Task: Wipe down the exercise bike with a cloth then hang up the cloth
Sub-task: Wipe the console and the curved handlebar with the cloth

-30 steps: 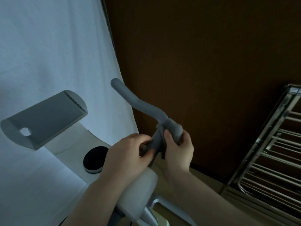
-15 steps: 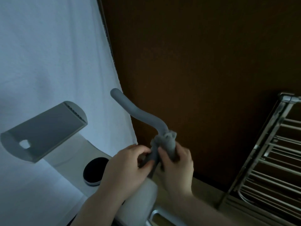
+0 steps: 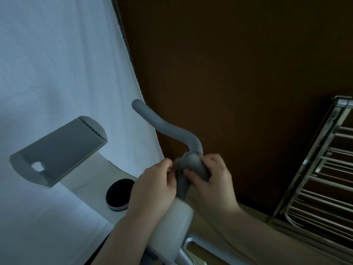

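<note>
The exercise bike's grey curved handlebar (image 3: pixel 164 129) rises from the white bike body (image 3: pixel 172 224) at the centre. A grey cloth (image 3: pixel 193 163) is wrapped around the handlebar near its lower bend. My right hand (image 3: pixel 214 180) grips the cloth around the bar from the right. My left hand (image 3: pixel 154 184) pinches the cloth's left edge against the bar. The cloth's colour is close to the bar's, so its edges are hard to tell.
A grey tablet holder (image 3: pixel 59 152) sticks out at the left, with a black round knob (image 3: pixel 120 194) below it. A white curtain (image 3: pixel 57 64) hangs behind. A dark brown wall (image 3: pixel 238 73) fills the right. A metal drying rack (image 3: pixel 321 178) stands at the far right.
Both hands with the cloth slid a little down the handlebar and back near the bend, staying wrapped around it. The view shifted slightly.
</note>
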